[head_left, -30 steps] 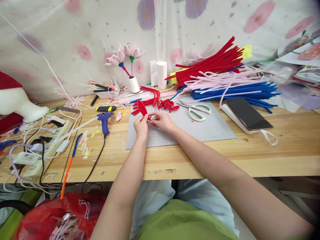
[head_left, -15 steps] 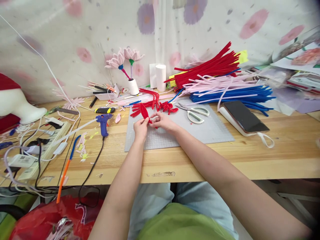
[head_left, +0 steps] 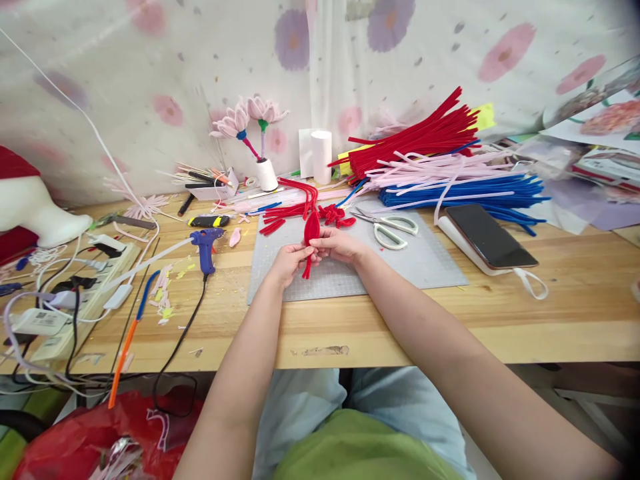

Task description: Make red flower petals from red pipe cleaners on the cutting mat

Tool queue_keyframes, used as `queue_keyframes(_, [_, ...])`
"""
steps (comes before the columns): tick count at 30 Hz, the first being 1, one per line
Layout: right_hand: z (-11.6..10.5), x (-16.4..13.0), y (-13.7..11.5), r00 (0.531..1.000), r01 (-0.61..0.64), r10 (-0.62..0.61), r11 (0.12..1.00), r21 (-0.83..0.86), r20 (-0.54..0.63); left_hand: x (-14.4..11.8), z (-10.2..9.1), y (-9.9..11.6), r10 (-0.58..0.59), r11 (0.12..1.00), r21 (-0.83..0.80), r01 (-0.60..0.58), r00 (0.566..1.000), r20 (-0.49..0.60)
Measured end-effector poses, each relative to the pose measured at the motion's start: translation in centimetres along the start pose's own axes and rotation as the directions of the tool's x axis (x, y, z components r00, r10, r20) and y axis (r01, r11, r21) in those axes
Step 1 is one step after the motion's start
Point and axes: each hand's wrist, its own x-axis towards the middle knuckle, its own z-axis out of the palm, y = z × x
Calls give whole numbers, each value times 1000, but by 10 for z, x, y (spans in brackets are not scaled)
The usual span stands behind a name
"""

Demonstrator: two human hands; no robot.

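Lap: green cloth [head_left: 365, 447] and pale blue trousers [head_left: 310, 393] at the near edge, below the wooden surface [head_left: 575, 313].
Red petal: a red fuzzy pipe-cleaner piece [head_left: 310, 237] bent into a narrow pointed loop, its twisted stem ends hanging straight down; it stands upright just above the grey cutting mat [head_left: 425, 260], between both hands.
Left hand: the left hand [head_left: 289, 262] comes from below left, its fingers [head_left: 300, 252] pinched together on the stem just under the loop.
Right hand: the right hand [head_left: 339, 245] meets it from the right, fingers [head_left: 320, 237] closed on the loop's lower edge; the two hands touch at the fingertips.
Left of the mat: a blue glue gun [head_left: 205, 241] with a black cord, a white power strip [head_left: 75, 300] tangled in cables, scattered pink and yellow scraps [head_left: 167, 290].
Just behind the hands: more bent red pipe-cleaner pieces [head_left: 300, 200] lying on the mat's far edge, white-handled scissors [head_left: 393, 227] beside them.
Right: a dark phone [head_left: 487, 237] on a white case.
Far: stacked bundles of straight pipe cleaners, red [head_left: 420, 137], pink [head_left: 440, 167] and blue [head_left: 465, 190]; two pink pipe-cleaner flowers [head_left: 250, 113] in a small white holder; a flowered curtain [head_left: 150, 73] behind.
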Motion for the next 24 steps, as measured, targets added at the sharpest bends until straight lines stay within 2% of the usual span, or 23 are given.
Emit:
queue_keyframes(2, [-1, 0, 0, 1000, 7, -7, 1000, 22, -7, 0, 1, -1, 8, 1000, 21, -9, 999, 31])
queue_keyframes(4, [0, 2, 0, 993, 35, -37, 999, -18, -116, 1, 0, -3, 22, 996, 82, -22, 1000, 5])
queue_keyframes(6, [2, 6, 2, 965, 65, -90, 992, -105, -246, 4, 0, -6, 40, 988, 153, -33, 998, -45])
queue_keyframes(8, [3, 9, 3, 945, 79, -130, 981, -180, -299, 6, -1, -9, 68, 980, 195, -51, 994, -82])
queue_keyframes(11, [1, 9, 4, 943, 98, -158, 973, -208, -293, 8, -1, -9, 72, 986, 153, -63, 996, -55])
queue_keyframes(16, [-6, 7, 3, 965, 127, -155, 982, -140, -212, 8, 1, -3, -31, 998, -59, 38, 993, 115])
queue_keyframes(18, [-9, 8, 3, 966, 119, -145, 985, -128, -216, 10, 2, -1, -52, 992, -105, 68, 988, 146])
queue_keyframes(24, [-17, 17, 1, 907, 125, -194, 972, -201, -374, 25, 5, 5, -77, 997, 14, 76, 996, 49])
